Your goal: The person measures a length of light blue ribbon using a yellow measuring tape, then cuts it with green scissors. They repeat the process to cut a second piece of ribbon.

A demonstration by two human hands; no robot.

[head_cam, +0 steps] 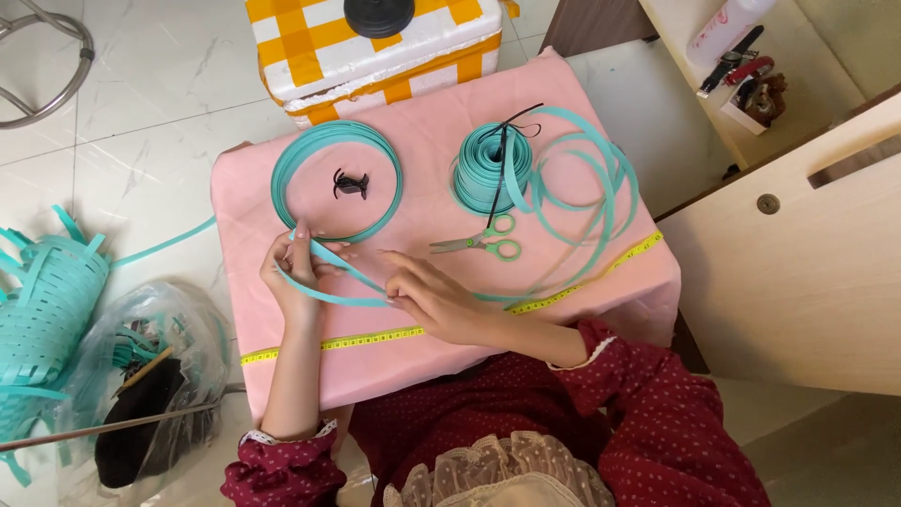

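My left hand (293,268) pinches the end of a teal plastic strip (349,272) at the near edge of a flat coil of the same strip (282,174) on a pink cloth (427,117). Just to the right, my right hand (434,299) grips the strip further along, so a short length runs between the two hands. A black hair clip (350,183) lies inside the flat coil. A yellow measuring tape (375,338) stretches across the cloth below my hands.
Green-handled scissors (481,242) lie right of my hands, with a tight teal roll (483,169) and loose loops (587,178) behind. A half-woven teal basket (42,310) and a plastic bag (155,376) sit on the floor at left. A yellow checked box (375,56) stands behind.
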